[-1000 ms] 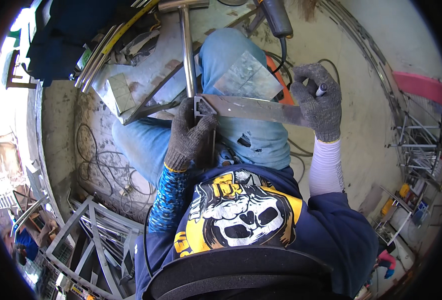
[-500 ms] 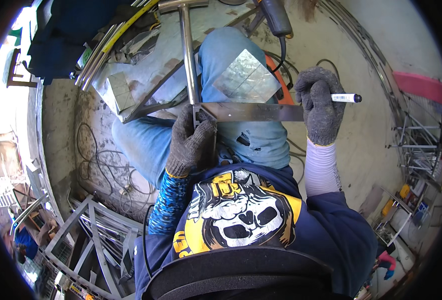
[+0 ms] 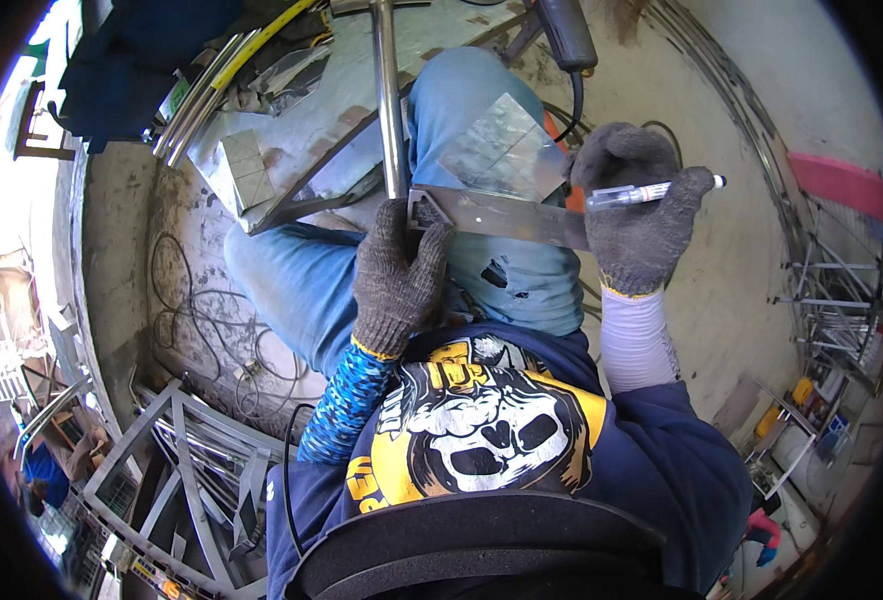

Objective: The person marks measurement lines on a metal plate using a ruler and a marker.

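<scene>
My left hand (image 3: 402,280), in a dark knit glove, is closed around the lower end of a shiny metal tube (image 3: 390,110) and the bracket-like end of a flat steel bar (image 3: 512,218). The tube runs away from me to a crosspiece at the top edge. Slanting slightly down to the right, the bar lies over my jeans and stops near my right hand (image 3: 642,235). That gloved hand is turned palm up, fingers curled, with a white marker (image 3: 652,192) across it under the thumb. A square metal sheet (image 3: 502,150) rests on my right knee.
A power tool with a cord (image 3: 566,40) lies at the top. Metal tubes and a yellow level-like bar (image 3: 252,50) lie at upper left. A welded metal frame (image 3: 187,470) stands at lower left, cables (image 3: 197,310) loop over the floor, and long rods (image 3: 732,90) lie at right.
My right hand has rolled palm up, and the marker now lies across the palm instead of sticking out to the right. My left hand has shifted slightly right; the bar now slants.
</scene>
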